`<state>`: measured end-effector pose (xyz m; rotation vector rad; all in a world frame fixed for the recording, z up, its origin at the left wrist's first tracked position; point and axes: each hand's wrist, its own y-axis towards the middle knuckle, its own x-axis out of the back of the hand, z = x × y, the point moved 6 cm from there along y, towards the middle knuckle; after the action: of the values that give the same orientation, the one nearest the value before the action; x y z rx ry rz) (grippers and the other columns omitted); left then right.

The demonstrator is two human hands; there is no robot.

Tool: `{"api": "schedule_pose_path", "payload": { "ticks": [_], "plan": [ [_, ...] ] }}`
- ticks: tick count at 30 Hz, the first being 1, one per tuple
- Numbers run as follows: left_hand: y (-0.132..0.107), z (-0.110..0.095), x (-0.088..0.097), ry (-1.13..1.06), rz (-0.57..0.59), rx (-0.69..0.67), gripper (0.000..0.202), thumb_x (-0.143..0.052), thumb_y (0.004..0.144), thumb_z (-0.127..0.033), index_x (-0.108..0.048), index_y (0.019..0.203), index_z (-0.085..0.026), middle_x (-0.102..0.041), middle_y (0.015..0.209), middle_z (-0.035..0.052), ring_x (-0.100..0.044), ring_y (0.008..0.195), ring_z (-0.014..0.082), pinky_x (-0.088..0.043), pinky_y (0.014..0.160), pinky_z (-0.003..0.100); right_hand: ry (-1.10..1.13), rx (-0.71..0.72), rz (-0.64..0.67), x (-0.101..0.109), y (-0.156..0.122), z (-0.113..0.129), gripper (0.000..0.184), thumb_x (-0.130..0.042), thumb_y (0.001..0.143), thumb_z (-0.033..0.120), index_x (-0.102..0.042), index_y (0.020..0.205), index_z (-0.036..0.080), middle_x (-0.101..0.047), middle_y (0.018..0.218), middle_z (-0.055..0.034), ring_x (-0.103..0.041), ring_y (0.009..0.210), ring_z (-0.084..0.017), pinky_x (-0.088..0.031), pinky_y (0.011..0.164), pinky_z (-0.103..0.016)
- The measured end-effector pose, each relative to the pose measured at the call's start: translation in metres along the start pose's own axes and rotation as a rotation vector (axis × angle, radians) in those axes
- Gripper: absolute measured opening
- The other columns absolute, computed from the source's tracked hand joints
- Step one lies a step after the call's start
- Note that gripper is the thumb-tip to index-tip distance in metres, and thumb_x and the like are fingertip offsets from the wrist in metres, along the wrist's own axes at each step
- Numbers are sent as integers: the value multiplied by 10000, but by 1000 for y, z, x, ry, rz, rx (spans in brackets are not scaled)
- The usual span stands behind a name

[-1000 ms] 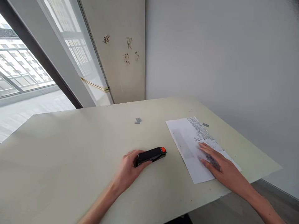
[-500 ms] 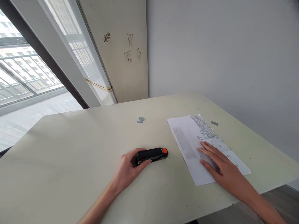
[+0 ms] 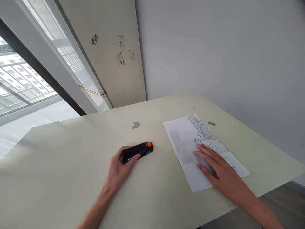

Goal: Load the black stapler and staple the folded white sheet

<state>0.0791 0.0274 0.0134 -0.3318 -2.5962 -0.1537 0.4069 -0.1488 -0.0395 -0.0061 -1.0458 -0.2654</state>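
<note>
My left hand (image 3: 119, 165) is wrapped round the rear of a black stapler (image 3: 138, 150) with an orange patch at its front end. The stapler is at the table top, its front pointing right toward the paper. Flat on the paper (image 3: 176, 127) lies my right hand (image 3: 214, 162), fingers stretched out. Printed text and rows of staples or staple-like marks (image 3: 202, 128) run along the sheet's right edge. Part of the sheet is hidden under my right hand.
Several grey staple strips (image 3: 135, 125) lie beyond the stapler. Another grey strip (image 3: 212, 123) is right of the paper. The pale table (image 3: 71, 165) meets a grey wall on the right. A cream fridge-like cabinet (image 3: 111, 73) and a window stand behind.
My left hand has moved the stapler left, away from the paper, and turned it slightly. My right hand stays flat on the paper. The view has shifted and tilted a little.
</note>
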Motion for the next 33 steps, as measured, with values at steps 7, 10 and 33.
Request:
{"api": "schedule_pose_path", "payload": {
  "ticks": [7,10,33],
  "plan": [
    [50,19,35,13,-199,45,570,-824,734,-627,-732,1096,-196,-769,991,75,-706,953,274,-567,813,357,8,5,0,0,-1,1,479,-441,1069,542,-496,1525,406,-367,1704,47,-324,1580,-328,-409,1226,-642],
    [58,21,38,14,-210,37,590,-812,738,-630,-724,1125,-194,-767,1005,78,-706,951,267,-568,814,355,11,-10,7,0,-2,1,481,-442,1066,543,-490,1529,419,-359,1707,51,-324,1579,-338,-428,1208,-651],
    [18,6,60,-95,-240,-76,462,-767,828,-610,-734,1071,-218,-737,950,36,-660,909,221,-497,787,296,491,-63,134,-19,-25,84,402,-521,1042,496,-619,1420,399,-499,1625,-6,-441,1515,-352,-684,924,-479]
  ]
}}
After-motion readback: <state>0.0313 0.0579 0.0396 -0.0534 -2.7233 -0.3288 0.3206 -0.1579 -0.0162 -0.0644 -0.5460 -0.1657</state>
